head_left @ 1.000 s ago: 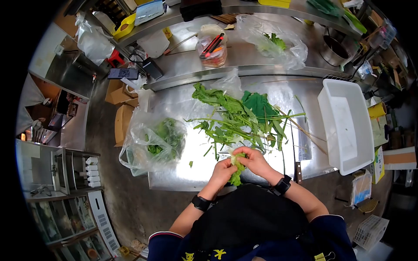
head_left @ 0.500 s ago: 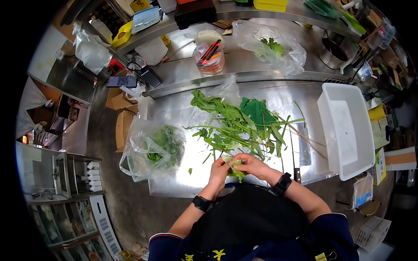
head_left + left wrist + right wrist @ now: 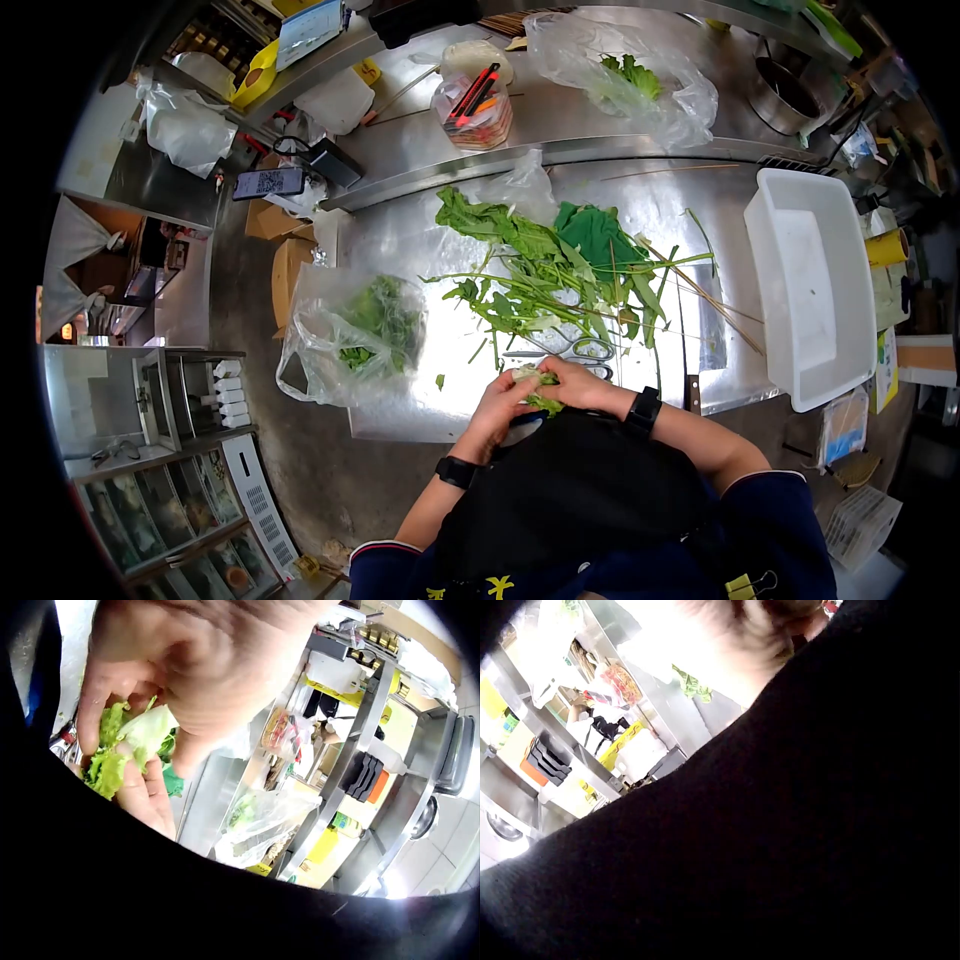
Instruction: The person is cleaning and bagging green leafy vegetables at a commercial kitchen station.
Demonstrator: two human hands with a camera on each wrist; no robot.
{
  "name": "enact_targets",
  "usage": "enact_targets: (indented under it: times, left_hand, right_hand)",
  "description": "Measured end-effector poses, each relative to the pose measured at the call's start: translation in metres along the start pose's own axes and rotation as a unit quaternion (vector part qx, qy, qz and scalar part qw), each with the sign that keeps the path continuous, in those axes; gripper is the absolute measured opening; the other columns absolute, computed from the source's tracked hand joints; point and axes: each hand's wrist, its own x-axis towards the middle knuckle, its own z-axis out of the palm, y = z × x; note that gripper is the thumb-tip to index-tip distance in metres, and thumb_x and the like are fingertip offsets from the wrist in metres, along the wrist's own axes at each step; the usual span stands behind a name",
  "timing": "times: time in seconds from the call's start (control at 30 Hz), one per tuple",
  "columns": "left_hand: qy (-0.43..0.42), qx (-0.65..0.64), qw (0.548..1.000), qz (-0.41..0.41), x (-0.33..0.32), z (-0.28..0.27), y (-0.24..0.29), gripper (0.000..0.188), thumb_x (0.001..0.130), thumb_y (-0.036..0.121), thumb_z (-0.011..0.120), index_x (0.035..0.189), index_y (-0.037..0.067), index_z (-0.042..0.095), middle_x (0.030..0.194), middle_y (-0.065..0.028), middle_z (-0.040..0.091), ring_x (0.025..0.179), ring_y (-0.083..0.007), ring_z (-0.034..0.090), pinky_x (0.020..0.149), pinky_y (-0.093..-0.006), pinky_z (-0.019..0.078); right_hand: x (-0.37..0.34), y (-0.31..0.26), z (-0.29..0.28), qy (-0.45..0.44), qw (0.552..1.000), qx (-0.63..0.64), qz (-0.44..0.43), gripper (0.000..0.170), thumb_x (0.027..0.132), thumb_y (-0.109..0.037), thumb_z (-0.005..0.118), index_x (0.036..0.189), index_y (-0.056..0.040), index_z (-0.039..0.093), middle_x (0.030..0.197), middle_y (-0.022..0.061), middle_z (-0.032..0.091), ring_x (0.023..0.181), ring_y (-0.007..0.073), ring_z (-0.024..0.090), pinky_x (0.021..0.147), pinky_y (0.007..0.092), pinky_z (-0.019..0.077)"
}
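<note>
Close to my body at the table's front edge, both hands hold a small piece of lettuce leaf (image 3: 545,403). My left hand (image 3: 500,408) pinches it from the left, and my right hand (image 3: 582,386) grips it from the other side. In the left wrist view the leaf (image 3: 112,769) shows frilly green edges and a pale rib between the fingers. Just beyond the hands lie scissors (image 3: 573,349) with grey handles. A loose heap of leafy greens and stems (image 3: 520,236) spreads behind them, beside a dark green piece (image 3: 597,240). The right wrist view is mostly covered by dark cloth.
A clear plastic bag (image 3: 310,345) with greens stands at the table's left. On the right is a white plastic tub (image 3: 766,290), with thin sticks (image 3: 722,308) and a knife handle (image 3: 692,393) nearby. The shelf behind holds a jar of pens (image 3: 472,118) and another bag (image 3: 665,105).
My hands have drawn slightly closer to my body with the lettuce leaf, and less of the leaf shows. The scissors have come more into sight. The head view has shifted a little.
</note>
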Motion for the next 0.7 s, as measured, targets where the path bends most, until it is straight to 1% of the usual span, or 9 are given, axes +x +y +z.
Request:
enact_targets:
  times: [0.03,0.07,0.13,0.2,0.27,0.33,0.5,0.6,0.7]
  left_hand:
    - [-0.016,0.046,0.998,0.039,0.004,-0.002,-0.004,0.015,0.082,0.005,0.058,0.095,0.0,0.056,0.089,-0.0053,0.06,0.074,-0.0102,0.058,0.066,-0.0232,0.0467]
    - [-0.015,0.045,0.998,0.039,0.01,-0.006,-0.009,0.015,0.082,0.005,0.058,0.095,0.0,0.056,0.089,-0.0053,0.06,0.074,-0.0102,0.058,0.066,-0.0232,0.0467]
    - [0.005,0.093,0.989,0.118,0.02,-0.011,-0.013,0.013,0.08,0.001,0.059,0.093,-0.001,0.057,0.087,-0.0059,0.061,0.076,-0.0099,0.058,0.066,-0.023,0.0476]
    - [0.027,0.08,0.987,0.136,0.022,-0.006,-0.01,0.013,0.08,0.002,0.06,0.092,-0.001,0.057,0.086,-0.0066,0.062,0.076,-0.011,0.058,0.067,-0.0242,0.0479]
    - [0.051,0.064,0.985,0.153,0.02,0.002,-0.001,0.013,0.08,0.003,0.06,0.092,-0.002,0.058,0.085,-0.0074,0.062,0.076,-0.0122,0.059,0.068,-0.0254,0.0482]
    - [-0.008,-0.102,0.986,0.135,0.022,0.008,0.01,0.016,0.08,0.004,0.06,0.094,-0.002,0.057,0.088,-0.0089,0.062,0.078,-0.0145,0.059,0.073,-0.0275,0.0478]
    - [-0.055,-0.209,0.972,0.096,0.016,0.025,0.024,0.018,0.082,0.007,0.058,0.098,-0.001,0.057,0.095,-0.0097,0.061,0.085,-0.0179,0.059,0.08,-0.0301,0.0467]
    - [-0.059,-0.224,0.97,0.079,0.017,0.027,0.026,0.015,0.081,0.006,0.059,0.095,0.002,0.057,0.088,-0.0072,0.061,0.08,-0.0154,0.058,0.077,-0.0287,0.0465]
    - [-0.129,-0.205,0.967,0.079,0.01,0.022,0.028,0.011,0.081,0.007,0.059,0.091,0.003,0.057,0.079,-0.0034,0.058,0.067,-0.0108,0.052,0.064,-0.0249,0.0437]
  right_hand:
    - [0.002,0.002,0.0,-0.001,1.0,0.0,0.0,0.033,0.079,-0.024,0.06,0.102,-0.0024,0.05,0.084,0.0145,0.058,0.076,0.0218,0.056,0.068,0.0325,0.0436]
    - [0.004,0.005,0.001,0.0,1.0,0.019,-0.014,0.029,0.079,-0.021,0.06,0.1,-0.0018,0.052,0.082,0.0129,0.059,0.075,0.0198,0.056,0.066,0.031,0.0436]
    - [0.007,0.006,0.0,0.002,0.999,0.038,-0.028,0.026,0.08,-0.019,0.06,0.098,-0.0012,0.054,0.081,0.0112,0.06,0.073,0.0177,0.056,0.065,0.0295,0.0436]
    - [0.011,0.005,0.0,0.0,0.978,0.207,0.004,0.02,0.082,-0.013,0.057,0.097,0.0003,0.057,0.082,0.0071,0.061,0.073,0.0134,0.055,0.065,0.025,0.0437]
    - [0.014,0.004,-0.003,0.014,0.965,0.261,0.015,0.018,0.084,-0.007,0.053,0.101,0.0008,0.057,0.085,0.0045,0.061,0.074,0.0116,0.056,0.068,0.0227,0.0448]
    - [0.01,-0.02,-0.016,0.01,0.881,0.468,0.067,0.02,0.085,-0.005,0.051,0.103,0.0017,0.056,0.089,0.0053,0.061,0.078,0.0119,0.057,0.07,0.0231,0.0463]
    - [0.004,-0.035,-0.037,-0.014,0.851,0.521,0.068,0.021,0.087,-0.01,0.052,0.105,0.0,0.055,0.095,0.0062,0.059,0.082,0.0117,0.058,0.069,0.0228,0.0477]
    - [0.004,-0.036,-0.044,-0.01,0.865,0.494,0.085,0.02,0.087,-0.009,0.051,0.105,-0.0005,0.054,0.093,0.0051,0.058,0.077,0.0107,0.057,0.064,0.0232,0.0481]
    - [0.007,-0.007,-0.066,0.005,0.847,0.526,0.075,0.018,0.087,-0.008,0.051,0.104,-0.0009,0.054,0.087,0.0035,0.057,0.072,0.0104,0.055,0.06,0.0236,0.0476]
